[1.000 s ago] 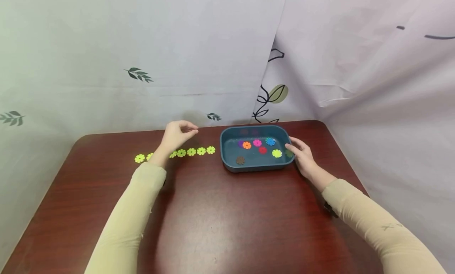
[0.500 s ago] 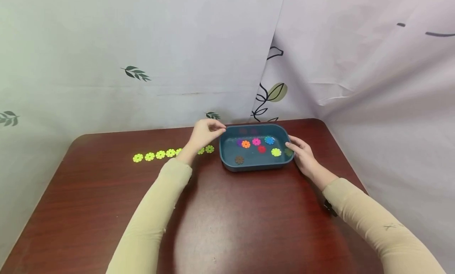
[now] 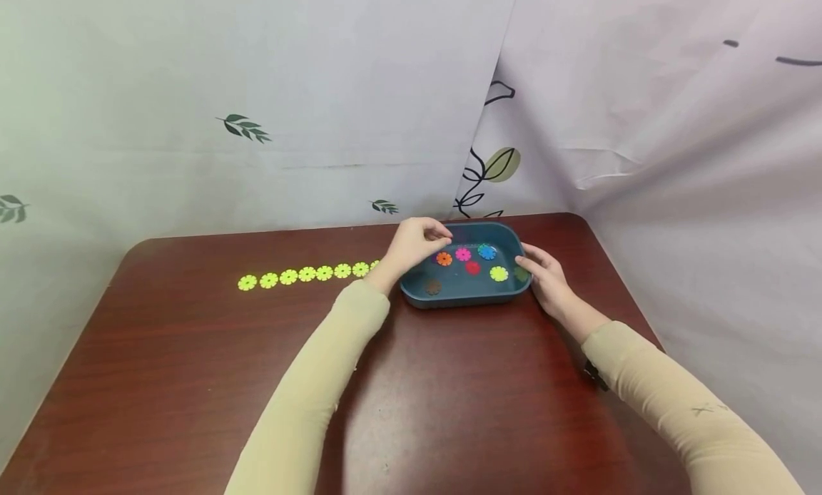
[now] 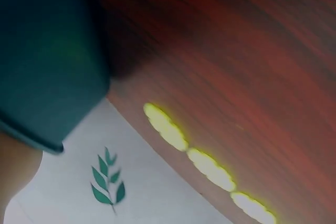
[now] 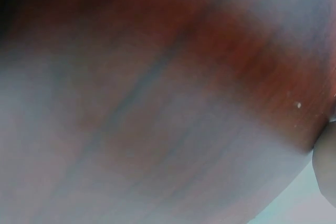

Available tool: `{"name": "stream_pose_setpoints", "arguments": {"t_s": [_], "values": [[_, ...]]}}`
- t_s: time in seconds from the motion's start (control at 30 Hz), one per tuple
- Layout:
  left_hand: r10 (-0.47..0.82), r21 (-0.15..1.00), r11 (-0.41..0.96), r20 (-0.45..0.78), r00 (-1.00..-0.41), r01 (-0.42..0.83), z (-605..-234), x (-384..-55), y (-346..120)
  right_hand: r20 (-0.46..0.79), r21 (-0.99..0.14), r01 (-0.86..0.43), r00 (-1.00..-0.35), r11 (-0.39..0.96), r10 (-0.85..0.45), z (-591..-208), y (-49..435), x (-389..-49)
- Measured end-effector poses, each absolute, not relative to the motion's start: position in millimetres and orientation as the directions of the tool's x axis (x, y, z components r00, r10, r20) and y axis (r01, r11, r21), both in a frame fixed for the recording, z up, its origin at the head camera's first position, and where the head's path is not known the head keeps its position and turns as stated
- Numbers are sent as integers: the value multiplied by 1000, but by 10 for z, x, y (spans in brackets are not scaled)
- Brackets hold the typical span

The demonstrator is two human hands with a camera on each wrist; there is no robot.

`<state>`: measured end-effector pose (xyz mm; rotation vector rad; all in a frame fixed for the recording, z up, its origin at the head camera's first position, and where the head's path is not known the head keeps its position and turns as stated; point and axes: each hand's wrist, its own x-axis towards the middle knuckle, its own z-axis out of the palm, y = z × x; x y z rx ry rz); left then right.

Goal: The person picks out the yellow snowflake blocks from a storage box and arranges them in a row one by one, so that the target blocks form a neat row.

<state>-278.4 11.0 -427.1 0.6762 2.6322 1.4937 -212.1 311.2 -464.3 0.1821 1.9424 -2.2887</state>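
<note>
In the head view a dark blue plastic bin (image 3: 472, 298) stands at the back right of the table. Flower-shaped plastic discs lie inside it, among them an orange disc (image 3: 444, 259), a pink disc (image 3: 463, 254), a blue disc (image 3: 486, 252) and a yellow disc (image 3: 499, 274). My left hand (image 3: 414, 247) hangs over the bin's left end, fingers loosely bent and nothing visible in them. My right hand (image 3: 544, 277) grips the bin's right end, thumb over the rim. Left of the bin runs a row of yellow flower discs (image 3: 307, 274), its right end partly behind my left wrist.
The brown wooden table (image 3: 193, 381) ends at the back against a pale cloth (image 3: 359, 88) printed with leaves. Another stretch of cloth (image 3: 693, 231) borders its right side. In the left wrist view, the bin's wall (image 4: 47, 72) looms close.
From above the yellow row, my left hand has travelled right to the bin's left end, uncovering discs it had hidden. The right hand has stayed on the bin.
</note>
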Motion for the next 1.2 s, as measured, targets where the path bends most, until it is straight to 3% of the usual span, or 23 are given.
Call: {"name": "stream_pose_setpoints", "arguments": {"t_s": [0.63, 1.2], "values": [[489, 848, 407, 113, -865, 340, -4312, -2748, 776, -141, -980, 143, -990, -140, -23, -4651, 3135, -2088], [534, 792, 488, 62, -843, 367, -4436, -2635, 1031, -141, -979, 143, -990, -149, -26, -4655, 3118, -2085]]}}
